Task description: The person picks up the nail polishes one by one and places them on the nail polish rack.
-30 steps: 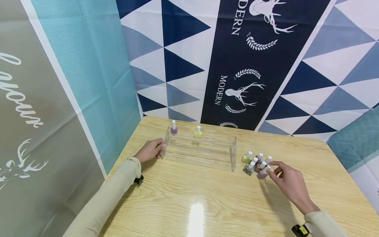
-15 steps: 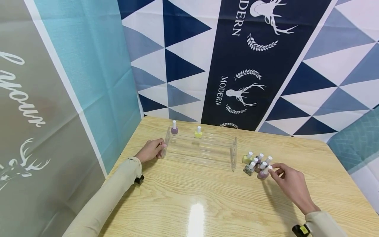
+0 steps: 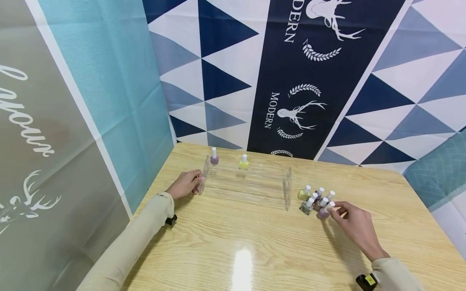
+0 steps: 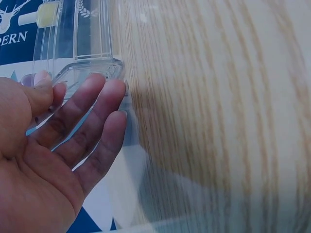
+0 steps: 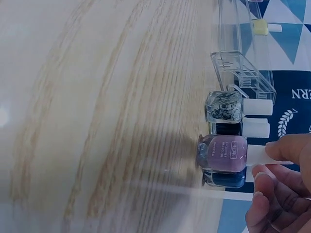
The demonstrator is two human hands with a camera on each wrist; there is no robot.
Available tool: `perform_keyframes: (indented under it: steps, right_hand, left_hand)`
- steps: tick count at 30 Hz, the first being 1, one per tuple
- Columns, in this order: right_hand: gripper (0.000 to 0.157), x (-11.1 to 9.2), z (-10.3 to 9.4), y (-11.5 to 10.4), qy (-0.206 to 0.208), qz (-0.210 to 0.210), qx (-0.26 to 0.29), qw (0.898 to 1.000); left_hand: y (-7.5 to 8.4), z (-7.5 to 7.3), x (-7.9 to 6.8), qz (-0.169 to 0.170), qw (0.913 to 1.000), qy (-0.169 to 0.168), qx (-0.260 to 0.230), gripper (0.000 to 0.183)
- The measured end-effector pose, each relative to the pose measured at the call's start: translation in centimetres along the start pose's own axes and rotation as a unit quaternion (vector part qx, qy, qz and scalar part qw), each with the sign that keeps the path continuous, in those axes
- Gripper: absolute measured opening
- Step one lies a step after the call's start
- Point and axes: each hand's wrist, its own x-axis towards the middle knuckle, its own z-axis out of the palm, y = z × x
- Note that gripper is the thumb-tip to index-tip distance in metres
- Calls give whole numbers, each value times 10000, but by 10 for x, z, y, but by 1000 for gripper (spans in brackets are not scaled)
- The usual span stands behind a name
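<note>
Wood-grain table [image 3: 204, 250] gleaming. Right hand [image 3: 354, 226] pinching white cap [image 5: 256, 154] of mauve bottle [image 5: 223, 153], sitting at right beside other bottles [image 3: 319, 204]; likely light, slick, breakable, cap offering best hold. Left hand [image 3: 185, 185] gripping left end of clear rack [image 3: 247, 184].

Rack [image 3: 247, 186] on table [image 3: 218, 238], two bottles [image 3: 214, 160] atop (rearward), bottle cluster [image 3: 320, 205] — right of rack

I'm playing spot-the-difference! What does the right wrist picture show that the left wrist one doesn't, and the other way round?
Only the right wrist view: the right hand, pinching the white cap of a mauve glass nail polish bottle, and a grey speckled glass bottle nearby.

Only the left wrist view: the left hand holding one end of the clear plastic rack.

Both: that rack, a white-capped yellow glass bottle and the pale wood-grain tabletop.
</note>
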Motion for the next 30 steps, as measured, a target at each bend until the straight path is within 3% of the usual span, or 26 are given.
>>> perform_keyframes:
  steps: [30]
  right_hand:
    - [24,-6,-1,3,203,-90,11,9998]
  left_hand:
    - [5,2,-2,-34,9998,62,195,25]
